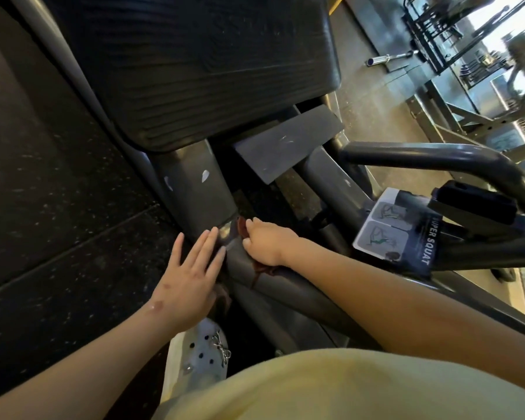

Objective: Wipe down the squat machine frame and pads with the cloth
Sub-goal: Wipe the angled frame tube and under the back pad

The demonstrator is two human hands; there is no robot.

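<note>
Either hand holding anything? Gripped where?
Right hand holds the dark red cloth by its bunched middle, pressed on the frame tube; cloth pokes out either side. Left hand holds nothing, fingers straight.

Head-worn view, steeply downward, close range.

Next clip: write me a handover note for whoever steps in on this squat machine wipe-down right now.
Left hand: open, fingers flat against the base of the grey frame post.
Right hand: grips the brown cloth and presses it on the frame tube beside that post, below the ridged black plate.
Done: cannot tell which parts are wiped.
Left: this joint, then probably the remaining frame and pads.
</note>
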